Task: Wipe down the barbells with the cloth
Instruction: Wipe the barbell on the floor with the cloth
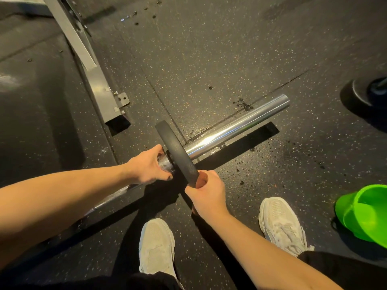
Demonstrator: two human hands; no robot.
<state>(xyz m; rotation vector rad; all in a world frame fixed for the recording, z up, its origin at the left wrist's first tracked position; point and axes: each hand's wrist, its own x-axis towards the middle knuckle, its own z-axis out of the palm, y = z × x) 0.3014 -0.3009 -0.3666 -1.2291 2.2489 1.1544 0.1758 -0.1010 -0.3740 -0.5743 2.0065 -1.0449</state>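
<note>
A barbell lies across the speckled rubber floor, its shiny chrome sleeve (236,124) pointing up and right. A thin black weight plate (178,151) sits on the sleeve near the collar. My left hand (148,166) grips the bar at the collar just left of the plate. My right hand (206,192) grips the plate's lower rim. The bar's shaft (109,198) runs down-left under my left forearm. No cloth is visible in either hand.
A grey metal rack base (98,84) runs diagonally at upper left. A green plastic bucket (364,214) stands at the right edge. Another black plate on a bar (366,91) lies far right. Wet spots dot the floor; my two white shoes (157,245) stand below.
</note>
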